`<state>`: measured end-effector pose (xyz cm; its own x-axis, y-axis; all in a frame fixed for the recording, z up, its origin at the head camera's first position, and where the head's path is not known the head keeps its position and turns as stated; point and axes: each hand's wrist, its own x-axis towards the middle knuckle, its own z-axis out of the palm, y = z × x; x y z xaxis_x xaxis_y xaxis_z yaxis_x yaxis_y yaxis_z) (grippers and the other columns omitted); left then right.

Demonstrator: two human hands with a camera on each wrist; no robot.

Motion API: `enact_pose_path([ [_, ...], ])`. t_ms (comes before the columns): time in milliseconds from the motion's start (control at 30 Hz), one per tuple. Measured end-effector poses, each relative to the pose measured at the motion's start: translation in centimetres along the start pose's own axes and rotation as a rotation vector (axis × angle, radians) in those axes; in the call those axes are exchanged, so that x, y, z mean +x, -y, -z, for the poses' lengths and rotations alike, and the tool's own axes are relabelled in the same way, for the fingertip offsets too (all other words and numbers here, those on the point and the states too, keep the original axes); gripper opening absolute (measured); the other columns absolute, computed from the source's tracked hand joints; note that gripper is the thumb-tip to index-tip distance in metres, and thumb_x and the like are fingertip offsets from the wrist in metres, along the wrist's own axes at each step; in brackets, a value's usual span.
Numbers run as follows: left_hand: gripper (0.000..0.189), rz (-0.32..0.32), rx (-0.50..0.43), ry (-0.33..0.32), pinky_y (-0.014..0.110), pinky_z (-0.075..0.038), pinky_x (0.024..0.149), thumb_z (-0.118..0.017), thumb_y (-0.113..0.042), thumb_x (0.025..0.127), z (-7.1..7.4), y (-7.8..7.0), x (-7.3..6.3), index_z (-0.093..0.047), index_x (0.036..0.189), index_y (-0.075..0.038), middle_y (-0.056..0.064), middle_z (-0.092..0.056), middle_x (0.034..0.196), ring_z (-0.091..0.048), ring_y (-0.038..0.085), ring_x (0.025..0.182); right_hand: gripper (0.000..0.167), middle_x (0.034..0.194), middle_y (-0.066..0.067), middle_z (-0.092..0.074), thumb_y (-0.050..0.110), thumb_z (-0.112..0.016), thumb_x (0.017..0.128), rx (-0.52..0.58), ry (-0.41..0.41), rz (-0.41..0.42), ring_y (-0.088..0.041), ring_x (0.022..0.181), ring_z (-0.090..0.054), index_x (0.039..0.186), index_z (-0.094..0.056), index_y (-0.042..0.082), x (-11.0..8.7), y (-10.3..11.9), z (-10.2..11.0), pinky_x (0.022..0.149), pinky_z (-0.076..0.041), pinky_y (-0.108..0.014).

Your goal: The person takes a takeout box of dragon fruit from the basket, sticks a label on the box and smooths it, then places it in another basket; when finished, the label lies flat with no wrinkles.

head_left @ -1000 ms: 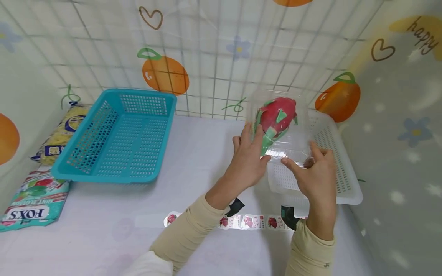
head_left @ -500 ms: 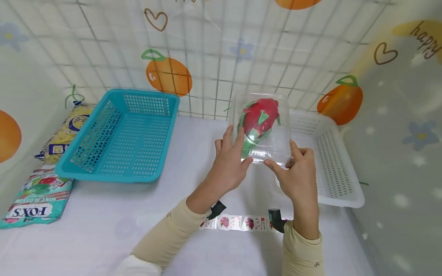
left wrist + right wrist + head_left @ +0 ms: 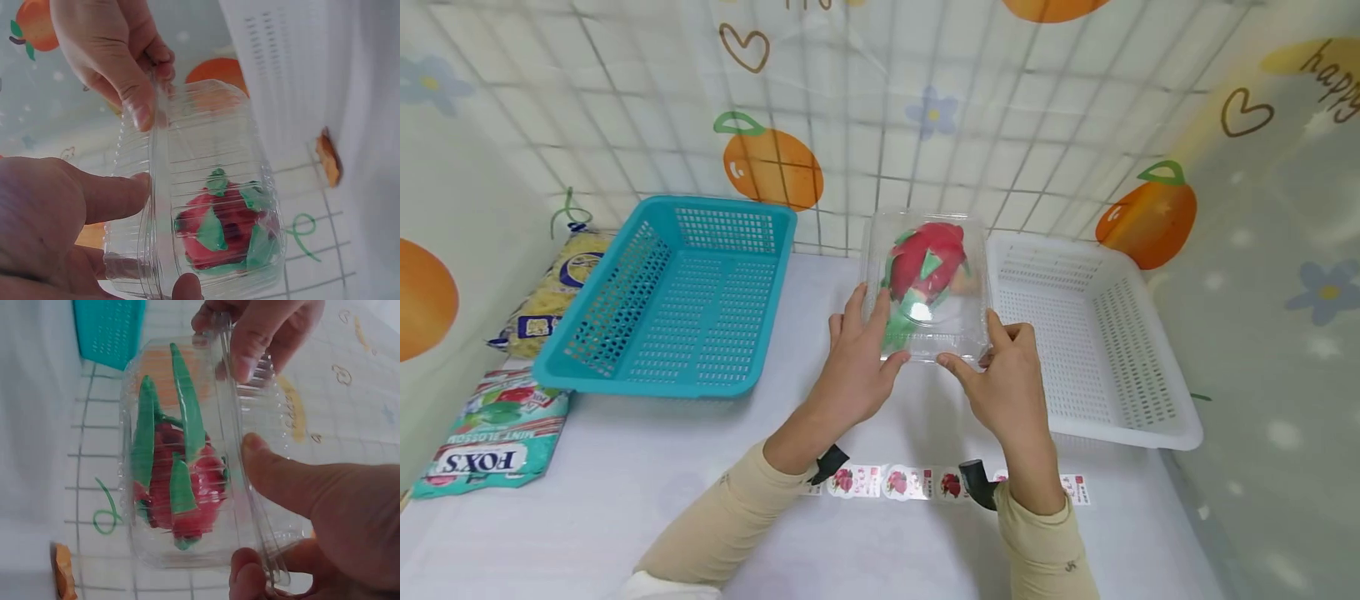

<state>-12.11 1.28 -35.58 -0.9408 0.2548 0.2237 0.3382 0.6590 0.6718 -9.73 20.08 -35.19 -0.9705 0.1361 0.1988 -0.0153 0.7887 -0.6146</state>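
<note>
A clear plastic clamshell box (image 3: pixel 966 321) is held up off the table between both hands, its lid down. Inside lies a red dragon fruit (image 3: pixel 925 265) with green leafy tips, also visible through the box wall in the left wrist view. My left hand (image 3: pixel 853 375) grips the near left corner, fingers along the side and thumb on the near edge. On the near right corner, my right hand (image 3: pixel 1006 375) pinches the rim with its thumb in front. Both wrist views show the thumbs pressed on the seam between lid and base.
A white basket (image 3: pixel 1176 400) stands to the right, a teal basket (image 3: pixel 752 333) to the left. Beyond the teal one lie a yellow pasta-like bag (image 3: pixel 553 283) and a Fox's candy bag (image 3: pixel 497 433). A strip of dragon fruit stickers (image 3: pixel 910 482) lies in front, partly under the wrists.
Both hands have carried the box with the dragon fruit leftward, from over the white basket to between the two baskets. More of the white basket shows now.
</note>
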Motion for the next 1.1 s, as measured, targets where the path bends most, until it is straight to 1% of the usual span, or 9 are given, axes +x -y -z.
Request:
enact_pose_path([
  [167, 0.080, 0.004, -0.002, -0.008, 0.047, -0.052, 0.092, -0.077, -0.011, 0.091, 0.3, 1.4, -0.5, -0.034, 0.156, 0.004, 0.025, -0.020, 0.164, -0.034, 0.042, 0.130, 0.092, 0.114, -0.027, -0.049, 0.033, -0.086, 0.083, -0.015, 0.020, 0.015, -0.030, 0.089, -0.055, 0.152, -0.041, -0.008, -0.2, 0.4, -1.3, 0.077, -0.045, -0.039],
  [300, 0.080, 0.007, 0.003, -0.008, 0.048, -0.053, 0.091, -0.077, -0.012, 0.091, 0.6, 2.6, -0.7, -0.034, 0.157, 0.002, 0.024, -0.021, 0.165, -0.036, 0.041, 0.128, 0.092, 0.116, -0.028, -0.049, 0.032, -0.087, 0.082, -0.020, 0.020, 0.021, -0.029, 0.086, -0.056, 0.151, -0.041, -0.009, -0.3, 0.7, -2.5, 0.075, -0.046, -0.037],
  [433, 0.081, 0.028, 0.023, -0.006, 0.047, -0.054, 0.090, -0.077, -0.014, 0.091, 0.6, 4.0, -0.7, -0.034, 0.158, 0.000, 0.022, -0.021, 0.166, -0.038, 0.041, 0.127, 0.091, 0.117, -0.030, -0.048, 0.031, -0.086, 0.082, -0.027, 0.014, 0.034, -0.028, 0.082, -0.058, 0.150, -0.042, -0.011, -0.4, 0.9, -3.6, 0.071, -0.047, -0.036],
  [600, 0.081, 0.035, 0.035, -0.022, 0.047, -0.054, 0.091, -0.078, -0.016, 0.091, 0.3, 5.6, -0.7, -0.035, 0.157, 0.000, 0.021, -0.023, 0.166, -0.040, 0.041, 0.127, 0.088, 0.118, -0.030, -0.048, 0.029, -0.085, 0.084, -0.030, 0.012, 0.054, -0.027, 0.081, -0.059, 0.149, -0.043, -0.012, -0.1, 0.9, -4.9, 0.072, -0.050, -0.038],
  [767, 0.080, 0.046, 0.019, -0.023, 0.049, -0.053, 0.093, -0.077, -0.016, 0.091, -0.2, 6.7, -0.6, -0.035, 0.157, 0.000, 0.022, -0.022, 0.166, -0.039, 0.041, 0.128, 0.086, 0.116, -0.029, -0.049, 0.028, -0.084, 0.085, -0.025, 0.022, 0.062, -0.026, 0.080, -0.059, 0.148, -0.043, -0.012, 0.1, 0.5, -5.9, 0.073, -0.052, -0.038],
  [900, 0.080, 0.043, 0.011, -0.036, 0.052, -0.051, 0.096, -0.077, -0.016, 0.091, -0.6, 7.5, -0.6, -0.036, 0.157, 0.000, 0.024, -0.023, 0.165, -0.039, 0.044, 0.129, 0.086, 0.117, -0.029, -0.048, 0.029, -0.083, 0.086, -0.025, 0.037, 0.049, -0.025, 0.081, -0.060, 0.149, -0.042, -0.011, 0.2, 0.3, -6.7, 0.073, -0.053, -0.038],
  [1100, 0.080, 0.032, 0.010, -0.051, 0.055, -0.049, 0.097, -0.079, -0.016, 0.090, -1.4, 9.2, -0.4, -0.037, 0.156, 0.000, 0.025, -0.025, 0.164, -0.040, 0.046, 0.129, 0.086, 0.117, -0.027, -0.049, 0.030, -0.084, 0.085, -0.016, 0.027, 0.036, -0.024, 0.081, -0.063, 0.149, -0.043, -0.010, 0.5, -0.1, -8.2, 0.074, -0.054, -0.040],
])
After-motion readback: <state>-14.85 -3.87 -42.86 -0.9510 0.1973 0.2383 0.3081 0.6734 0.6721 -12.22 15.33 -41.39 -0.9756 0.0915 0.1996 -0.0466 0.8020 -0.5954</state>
